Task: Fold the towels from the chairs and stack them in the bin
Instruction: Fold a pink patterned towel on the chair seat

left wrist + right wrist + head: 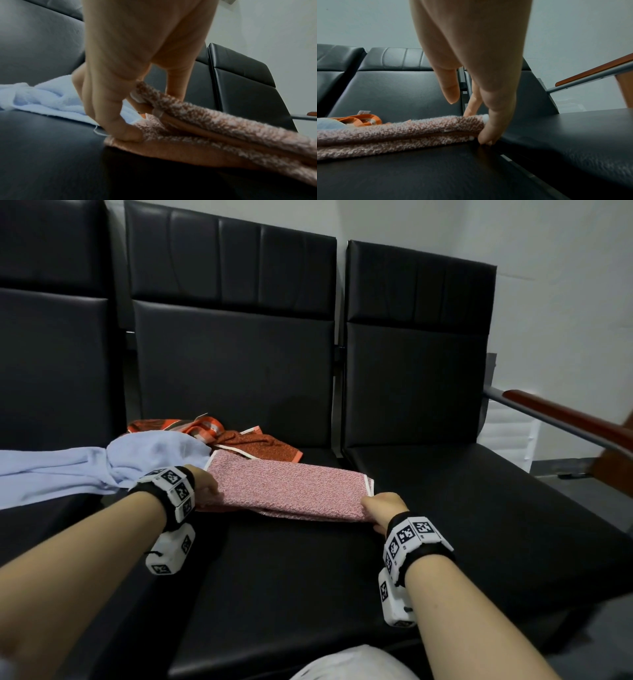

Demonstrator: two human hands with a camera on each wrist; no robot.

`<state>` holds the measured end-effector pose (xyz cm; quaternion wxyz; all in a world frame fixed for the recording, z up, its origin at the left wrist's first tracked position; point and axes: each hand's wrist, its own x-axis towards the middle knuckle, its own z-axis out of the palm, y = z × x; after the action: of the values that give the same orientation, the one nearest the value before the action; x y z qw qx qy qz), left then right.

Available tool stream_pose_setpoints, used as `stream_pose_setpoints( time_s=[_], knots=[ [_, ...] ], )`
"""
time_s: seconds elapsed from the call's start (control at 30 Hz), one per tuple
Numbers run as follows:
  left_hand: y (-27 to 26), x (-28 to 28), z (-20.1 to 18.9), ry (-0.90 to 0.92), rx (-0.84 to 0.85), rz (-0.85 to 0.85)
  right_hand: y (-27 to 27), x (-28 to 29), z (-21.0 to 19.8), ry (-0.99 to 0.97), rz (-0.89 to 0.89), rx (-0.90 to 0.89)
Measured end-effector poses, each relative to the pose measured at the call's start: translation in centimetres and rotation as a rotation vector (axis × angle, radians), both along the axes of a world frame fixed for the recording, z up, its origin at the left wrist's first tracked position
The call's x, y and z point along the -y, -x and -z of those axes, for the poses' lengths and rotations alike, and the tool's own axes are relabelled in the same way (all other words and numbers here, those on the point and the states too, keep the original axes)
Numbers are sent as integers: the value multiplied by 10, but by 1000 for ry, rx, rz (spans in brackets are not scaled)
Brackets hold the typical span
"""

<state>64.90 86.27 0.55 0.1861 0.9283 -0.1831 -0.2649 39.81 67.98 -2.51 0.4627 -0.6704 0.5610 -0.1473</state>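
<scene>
I see three towels on the black bench (274, 577): a pink towel (291, 491) folded at centre, a blue towel (102, 467) at nine o'clock of it, an orange towel (253, 443) at twelve. My left hand (205, 487) pinches the pink towel's left end; my right hand (383, 511) pinches its right end. No bin shows. Two wrist cameras show.

A pink towel (291, 491) speckled white, white-edged; an orange-red towel (260, 445) with pale stripes; a plain light-blue towel (102, 467); black seats (308, 577); a reddish-brown armrest (565, 416).
</scene>
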Motion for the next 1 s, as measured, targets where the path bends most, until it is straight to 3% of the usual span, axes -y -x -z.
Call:
stream_pose_setpoints(
  time_s=[0.13, 0.23, 0.37, 0.5, 0.67, 0.87, 1.0],
  knots=[
    [-1, 3, 11, -17, -95, 13, 1, 1, 2, 22, -12, -8],
    [-5, 1, 19, -9, -50, 66, 1, 2, 3, 35, -15, -20],
    [-14, -1, 21, 120, -4, -25, 0, 3, 4, 61, -28, -51],
    [-12, 0, 23, 472, -95, -269, -2, 2, 3, 79, -43, -64],
    [-34, 6, 28, 805, -116, -399, -2, 0, 3, 74, -54, -68],
    [-21, -4, -3, 1058, -137, -423, 1, -3, 1, 72, -48, -3],
    [-10, -10, -20, 1175, -53, -408, 1, -3, 1, 62, -39, 39]
  ],
)
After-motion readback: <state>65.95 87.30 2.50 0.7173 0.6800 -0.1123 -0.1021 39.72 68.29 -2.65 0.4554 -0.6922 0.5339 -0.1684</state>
